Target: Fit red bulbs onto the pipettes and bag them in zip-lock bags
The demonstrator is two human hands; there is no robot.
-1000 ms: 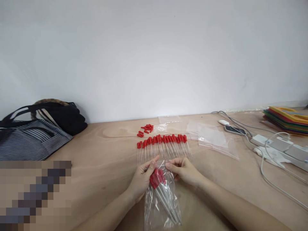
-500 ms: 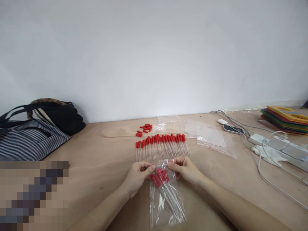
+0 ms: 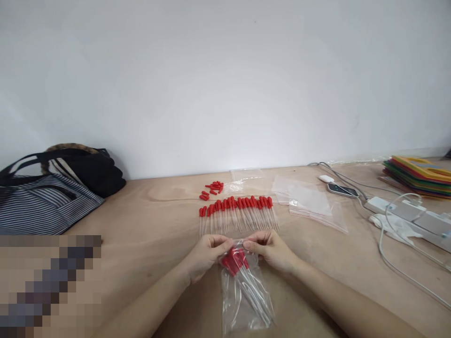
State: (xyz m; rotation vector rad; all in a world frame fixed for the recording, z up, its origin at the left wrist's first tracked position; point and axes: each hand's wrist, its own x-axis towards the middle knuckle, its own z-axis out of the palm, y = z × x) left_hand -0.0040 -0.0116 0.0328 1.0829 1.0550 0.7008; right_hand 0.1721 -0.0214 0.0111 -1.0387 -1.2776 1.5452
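Note:
A clear zip bag [image 3: 234, 305] hangs between my hands near the front of the table, with several red-capped glass droppers [image 3: 252, 293] inside. Its top edge is pinched by my left hand [image 3: 207, 256] at the left and by my right hand [image 3: 273, 249] at the right, thumbs on the near side. Just beyond my hands lies a row of red-capped droppers [image 3: 239, 211], caps pointing to the wall. Loose red caps [image 3: 214, 188] sit in a small pile behind the row's left end.
Flat clear bags [image 3: 310, 199] lie right of the row, another [image 3: 246, 174] behind it. Further right are a phone [image 3: 341, 189], cables, a power strip [image 3: 433, 234], crumpled tissue [image 3: 394, 227] and coloured frames [image 3: 419, 173]. A striped bag [image 3: 52, 202] stands at the left.
My left hand has moved slightly right along the bag's top edge, closer to my right hand. The bag has shifted a little to the right.

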